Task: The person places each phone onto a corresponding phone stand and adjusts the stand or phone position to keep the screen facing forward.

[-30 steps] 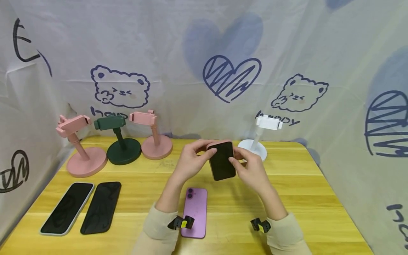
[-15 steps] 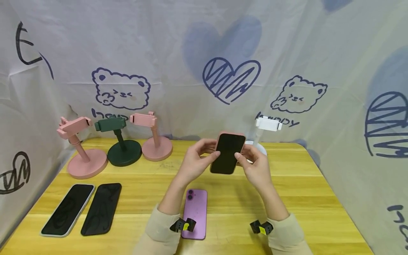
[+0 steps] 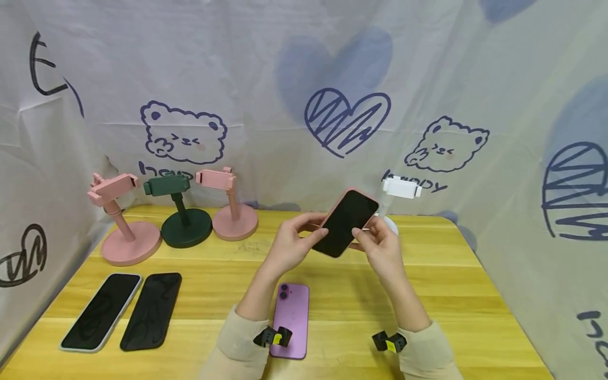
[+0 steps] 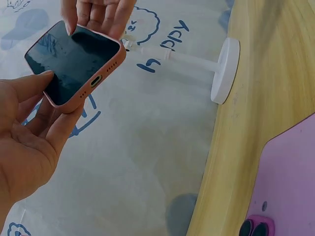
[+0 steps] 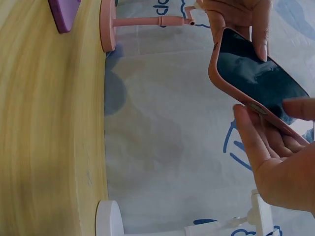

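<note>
A smartphone point(image 3: 348, 222) in a pink case, its dark screen toward me, is held tilted to the right above the table. My left hand point(image 3: 293, 244) grips its left edge, thumb on the front. On the opposite edge, my right hand point(image 3: 382, 247) holds it the same way. Both wrist views show the thumbs on the phone's point(image 4: 74, 64) glass and other fingers behind it; the charging port shows on its short end. Behind my right hand stands a white phone stand point(image 3: 401, 187), its base partly covered. A purple phone point(image 3: 291, 316) lies camera side up beside my left forearm.
Two phones lie screen up at the left: one white-edged point(image 3: 101, 311), one black point(image 3: 151, 310). Behind them stand a pink stand point(image 3: 131, 244), a dark green stand point(image 3: 186, 228) and another pink stand point(image 3: 235, 221). A drawn-on white cloth point(image 3: 271, 148) hangs along the wooden table's point(image 3: 456, 295) back.
The held phone has risen slightly and turned clockwise, its top end moving right toward the white stand. Both hands keep their hold. Things on the table stay put.
</note>
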`<action>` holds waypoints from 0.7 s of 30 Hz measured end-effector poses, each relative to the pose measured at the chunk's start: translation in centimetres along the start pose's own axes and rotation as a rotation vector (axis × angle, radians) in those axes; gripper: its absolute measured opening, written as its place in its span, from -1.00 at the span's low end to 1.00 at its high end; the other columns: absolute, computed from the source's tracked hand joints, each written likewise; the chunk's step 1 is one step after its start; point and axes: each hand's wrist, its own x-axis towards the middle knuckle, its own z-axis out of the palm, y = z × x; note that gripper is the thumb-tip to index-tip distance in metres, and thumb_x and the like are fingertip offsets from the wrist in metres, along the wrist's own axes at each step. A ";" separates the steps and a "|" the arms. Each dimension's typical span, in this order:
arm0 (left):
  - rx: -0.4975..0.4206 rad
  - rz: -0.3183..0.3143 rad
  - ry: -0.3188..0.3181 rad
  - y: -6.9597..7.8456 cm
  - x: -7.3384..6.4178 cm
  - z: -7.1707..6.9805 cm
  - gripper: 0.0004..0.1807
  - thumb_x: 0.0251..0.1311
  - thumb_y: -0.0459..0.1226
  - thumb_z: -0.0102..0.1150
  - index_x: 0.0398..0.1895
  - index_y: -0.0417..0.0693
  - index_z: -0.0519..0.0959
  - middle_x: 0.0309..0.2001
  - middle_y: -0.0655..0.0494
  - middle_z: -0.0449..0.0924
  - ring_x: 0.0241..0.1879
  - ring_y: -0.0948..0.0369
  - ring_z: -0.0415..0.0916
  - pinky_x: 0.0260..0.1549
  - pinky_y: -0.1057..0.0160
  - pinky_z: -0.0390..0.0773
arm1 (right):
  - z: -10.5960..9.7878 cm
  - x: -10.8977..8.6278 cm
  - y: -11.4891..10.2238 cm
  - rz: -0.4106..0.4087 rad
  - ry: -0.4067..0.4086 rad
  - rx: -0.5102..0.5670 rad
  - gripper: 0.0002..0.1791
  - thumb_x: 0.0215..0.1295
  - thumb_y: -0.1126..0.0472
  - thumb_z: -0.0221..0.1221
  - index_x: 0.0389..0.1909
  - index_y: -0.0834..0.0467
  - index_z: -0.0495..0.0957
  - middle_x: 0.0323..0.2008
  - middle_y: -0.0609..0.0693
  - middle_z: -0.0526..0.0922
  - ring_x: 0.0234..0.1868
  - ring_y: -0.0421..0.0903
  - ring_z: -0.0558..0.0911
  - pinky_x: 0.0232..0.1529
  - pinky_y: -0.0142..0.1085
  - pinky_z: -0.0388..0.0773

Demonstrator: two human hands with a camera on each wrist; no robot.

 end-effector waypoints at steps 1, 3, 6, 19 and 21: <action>0.005 0.002 0.003 0.0 0.0 0.0 -0.70 0.41 -0.31 0.30 0.17 -0.04 0.69 0.01 0.03 0.72 -0.01 0.09 0.67 -0.24 0.17 0.70 | 0.0 0.0 0.1 0.007 -0.024 -0.013 -0.69 0.45 0.51 0.13 0.16 0.46 0.45 -0.09 0.18 0.66 -0.18 -0.23 0.74 -0.16 -0.22 0.77; 0.011 0.005 0.010 -0.1 0.0 0.1 -0.69 0.42 -0.31 0.30 0.18 -0.03 0.69 0.00 0.03 0.72 0.00 0.10 0.66 -0.19 0.14 0.72 | -0.1 -0.1 0.2 0.017 -0.075 -0.038 -0.64 0.46 0.49 0.14 0.22 0.46 0.43 0.01 0.31 0.65 -0.15 -0.23 0.75 -0.14 -0.22 0.77; 0.012 0.005 0.015 -0.1 0.0 0.2 -0.69 0.42 -0.30 0.29 0.19 -0.03 0.69 -0.01 0.04 0.72 -0.01 0.10 0.65 -0.12 0.11 0.71 | -0.2 -0.2 0.3 0.026 -0.118 -0.060 -0.60 0.47 0.46 0.16 0.26 0.45 0.42 0.08 0.43 0.63 -0.14 -0.23 0.76 -0.14 -0.25 0.76; -0.020 0.017 0.017 0.6 -0.3 0.4 -0.65 0.44 -0.28 0.27 0.25 -0.07 0.65 0.05 0.00 0.70 0.03 0.10 0.67 -0.05 0.14 0.68 | 0.0 -0.4 0.3 -0.103 -0.046 0.021 -0.67 0.45 0.49 0.16 0.17 0.51 0.46 -0.15 0.03 0.76 -0.23 -0.20 0.77 -0.23 -0.30 0.76; -0.021 0.025 0.019 0.7 -0.2 0.5 -0.62 0.45 -0.27 0.26 0.28 -0.04 0.63 0.08 0.00 0.69 0.05 0.10 0.66 -0.05 0.12 0.68 | -0.1 -0.4 0.2 -0.133 -0.024 0.034 -0.69 0.45 0.49 0.17 0.15 0.52 0.47 -0.20 -0.06 0.75 -0.25 -0.20 0.77 -0.25 -0.31 0.76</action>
